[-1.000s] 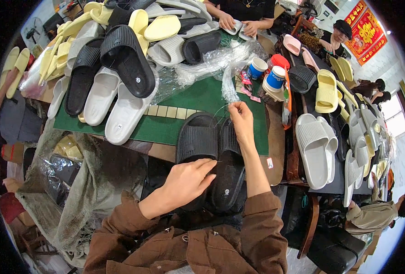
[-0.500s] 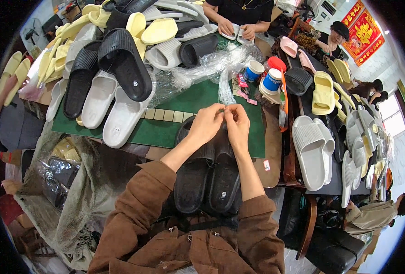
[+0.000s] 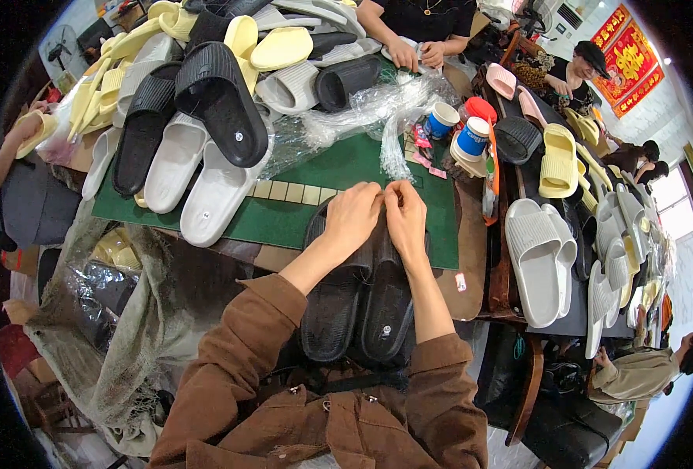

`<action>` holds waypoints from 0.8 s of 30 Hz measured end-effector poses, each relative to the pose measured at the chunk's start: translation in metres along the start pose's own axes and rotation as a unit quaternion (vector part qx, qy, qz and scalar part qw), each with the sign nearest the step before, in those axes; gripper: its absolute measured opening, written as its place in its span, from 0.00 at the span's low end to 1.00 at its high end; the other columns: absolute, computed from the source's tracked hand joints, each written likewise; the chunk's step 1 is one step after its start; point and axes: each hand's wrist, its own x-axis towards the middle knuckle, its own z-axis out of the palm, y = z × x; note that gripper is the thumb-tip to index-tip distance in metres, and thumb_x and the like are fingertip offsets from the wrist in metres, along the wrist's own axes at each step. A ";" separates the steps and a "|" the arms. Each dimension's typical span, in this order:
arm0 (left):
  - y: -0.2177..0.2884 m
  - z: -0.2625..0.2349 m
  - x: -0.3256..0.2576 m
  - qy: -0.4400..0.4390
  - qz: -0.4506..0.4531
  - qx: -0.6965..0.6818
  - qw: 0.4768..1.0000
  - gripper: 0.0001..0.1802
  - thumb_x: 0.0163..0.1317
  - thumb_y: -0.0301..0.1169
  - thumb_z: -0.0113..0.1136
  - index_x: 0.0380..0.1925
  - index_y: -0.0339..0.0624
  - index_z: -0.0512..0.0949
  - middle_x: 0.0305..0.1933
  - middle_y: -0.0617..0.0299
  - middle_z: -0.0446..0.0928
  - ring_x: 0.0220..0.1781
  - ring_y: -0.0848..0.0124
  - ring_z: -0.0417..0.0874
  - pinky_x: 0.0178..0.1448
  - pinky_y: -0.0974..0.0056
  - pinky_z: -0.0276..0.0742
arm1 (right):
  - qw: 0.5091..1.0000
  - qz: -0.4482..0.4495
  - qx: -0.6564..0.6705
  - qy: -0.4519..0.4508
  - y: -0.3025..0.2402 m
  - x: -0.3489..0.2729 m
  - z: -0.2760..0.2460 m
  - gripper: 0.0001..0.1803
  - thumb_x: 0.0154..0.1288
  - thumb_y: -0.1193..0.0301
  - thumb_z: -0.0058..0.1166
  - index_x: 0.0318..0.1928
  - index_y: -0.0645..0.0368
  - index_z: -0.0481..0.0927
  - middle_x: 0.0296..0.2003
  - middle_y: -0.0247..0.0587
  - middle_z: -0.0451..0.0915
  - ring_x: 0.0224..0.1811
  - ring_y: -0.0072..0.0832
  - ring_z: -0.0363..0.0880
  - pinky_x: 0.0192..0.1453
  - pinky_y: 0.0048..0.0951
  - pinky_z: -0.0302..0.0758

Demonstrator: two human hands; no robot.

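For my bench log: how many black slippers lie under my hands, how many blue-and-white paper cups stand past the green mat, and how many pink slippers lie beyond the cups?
Black slippers under the left hand and right hand: 2
Blue-and-white paper cups: 2
Pink slippers: 2
Total: 6

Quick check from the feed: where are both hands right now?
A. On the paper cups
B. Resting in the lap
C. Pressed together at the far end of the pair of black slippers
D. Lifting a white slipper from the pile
C: the left hand and right hand meet fingertip to fingertip over the far end of the black slippers, apart from the paper cups.
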 end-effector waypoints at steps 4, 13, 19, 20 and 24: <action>-0.003 -0.001 -0.001 0.017 -0.003 0.010 1.000 0.06 0.61 0.27 0.52 0.34 0.36 0.77 0.34 0.49 0.77 0.38 0.47 0.78 0.40 0.48 0.73 | 1.000 -0.009 -0.015 -0.014 -0.003 -0.001 0.002 0.06 0.62 0.74 0.50 0.33 0.66 0.75 0.26 0.49 0.76 0.26 0.36 0.75 0.33 0.34 0.71; -0.009 0.002 0.001 0.045 -0.031 -0.085 0.995 0.06 0.60 0.28 0.53 0.32 0.36 0.74 0.34 0.49 0.77 0.38 0.48 0.78 0.40 0.50 0.73 | 0.999 -0.034 -0.042 -0.011 -0.002 -0.003 0.001 0.04 0.58 0.74 0.53 0.30 0.63 0.78 0.24 0.46 0.74 0.25 0.36 0.75 0.32 0.33 0.72; -0.011 -0.001 0.004 0.078 -0.048 -0.155 0.984 0.05 0.61 0.26 0.53 0.32 0.35 0.74 0.33 0.49 0.77 0.37 0.49 0.78 0.38 0.52 0.72 | 0.997 -0.044 -0.052 -0.026 -0.005 -0.004 0.003 0.04 0.58 0.73 0.56 0.32 0.61 0.79 0.26 0.45 0.75 0.26 0.37 0.75 0.32 0.35 0.72; -0.012 -0.001 0.004 0.079 -0.049 -0.154 0.984 0.05 0.61 0.26 0.53 0.32 0.35 0.74 0.33 0.49 0.77 0.37 0.49 0.78 0.38 0.52 0.72 | 0.997 -0.045 -0.051 -0.026 -0.006 -0.004 0.004 0.04 0.58 0.73 0.56 0.32 0.61 0.79 0.26 0.45 0.75 0.26 0.37 0.75 0.32 0.35 0.72; -0.008 -0.001 0.005 0.087 -0.041 -0.160 0.982 0.05 0.61 0.27 0.54 0.31 0.35 0.75 0.32 0.49 0.77 0.35 0.50 0.79 0.38 0.53 0.72 | 0.995 -0.051 -0.072 -0.038 -0.003 -0.004 0.003 0.04 0.58 0.73 0.57 0.32 0.60 0.79 0.26 0.44 0.75 0.25 0.37 0.75 0.31 0.35 0.72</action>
